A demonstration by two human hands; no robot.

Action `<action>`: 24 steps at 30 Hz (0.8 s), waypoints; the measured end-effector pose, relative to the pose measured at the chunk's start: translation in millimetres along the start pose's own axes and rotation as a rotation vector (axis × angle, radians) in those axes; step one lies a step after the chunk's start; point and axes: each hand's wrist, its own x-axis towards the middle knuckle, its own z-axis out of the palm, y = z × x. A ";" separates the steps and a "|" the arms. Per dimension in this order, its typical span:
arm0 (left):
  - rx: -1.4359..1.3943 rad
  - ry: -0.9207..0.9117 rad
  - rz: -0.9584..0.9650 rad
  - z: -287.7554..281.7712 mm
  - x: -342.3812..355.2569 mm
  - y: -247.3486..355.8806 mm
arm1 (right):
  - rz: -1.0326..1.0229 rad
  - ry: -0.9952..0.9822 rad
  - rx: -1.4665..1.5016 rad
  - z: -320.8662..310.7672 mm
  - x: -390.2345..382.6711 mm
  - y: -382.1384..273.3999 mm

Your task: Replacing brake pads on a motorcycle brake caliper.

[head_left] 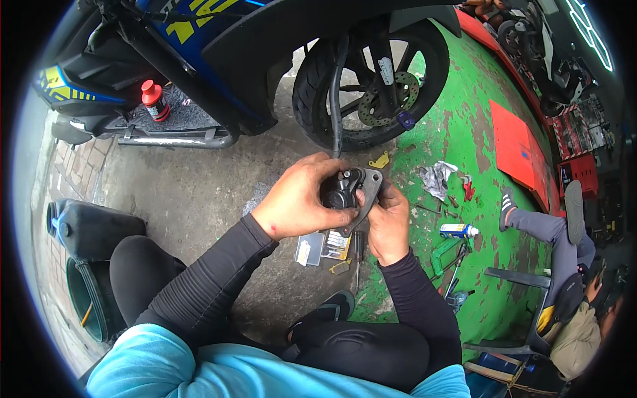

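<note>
A dark brake caliper [340,194] with a grey metal bracket [373,188] is held up in front of the motorbike's wheel, a black hose [336,99] running up behind it. My left hand [297,196] is wrapped round the caliper's left side, thumb below and fingers on top. On the other side, my right hand [389,224] grips the bracket, its fingertips partly hidden behind the metal. Below lie a screwdriver [358,257], an opened clear case [309,249] of small parts and a brake pad [340,266]. A yellow-backed brake pad [379,160] rests beyond my hands.
The tyre [310,99] and brake disc [409,87] stand just ahead. To the right lie a crumpled rag [436,179], spray can [458,231] and green clamp [443,256]. Another person's leg [541,224] shows far right. At left are a dark jerrycan [99,229] and bucket [99,308].
</note>
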 end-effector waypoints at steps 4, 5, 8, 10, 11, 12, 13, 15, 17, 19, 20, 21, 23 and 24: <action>0.009 0.005 0.003 0.5 0.6 -0.5 | -0.001 -0.013 -0.141 -4.4 1.3 0.7; 0.009 0.005 0.003 0.9 0.7 -0.1 | -0.057 -0.002 -0.192 -6.5 2.5 5.2; -0.005 0.006 0.006 3.1 1.4 0.7 | -0.140 0.014 -0.232 -5.6 1.4 7.2; -0.079 0.039 0.020 4.7 0.4 -2.6 | -0.165 0.011 -0.217 -2.2 1.3 6.1; -0.078 0.041 0.020 4.1 0.2 -2.9 | -0.146 -0.005 -0.151 -0.4 1.2 4.2; -0.061 0.025 0.023 3.6 0.6 -2.8 | -0.128 -0.020 -0.086 0.8 1.1 2.0; -0.044 0.009 0.026 3.1 0.9 -2.5 | -0.130 -0.022 -0.087 1.0 1.0 0.0; -0.041 0.006 0.021 2.1 0.3 -1.7 | -0.110 -0.077 -0.075 -0.4 0.6 -3.7; -0.036 0.001 0.013 0.6 -1.0 -0.4 | -0.091 -0.106 -0.081 -1.0 -0.9 -8.4; 0.025 -0.011 0.000 -1.7 -1.8 0.9 | -0.073 -0.135 -0.087 -4.3 -1.1 -16.9; 0.028 -0.010 -0.001 -1.4 -2.4 -1.5 | 0.020 -0.194 -0.087 -8.8 -1.0 -23.6; 0.069 0.009 0.026 -0.1 -3.6 -5.0 | 0.112 -0.250 -0.088 -13.8 -1.9 -29.4; 0.109 0.026 0.055 0.8 -4.3 -6.6 | 0.230 -0.279 0.082 -23.3 0.1 -36.9; 0.110 0.032 0.086 1.5 -4.2 -7.1 | 0.348 -0.309 0.253 -26.5 0.6 -38.2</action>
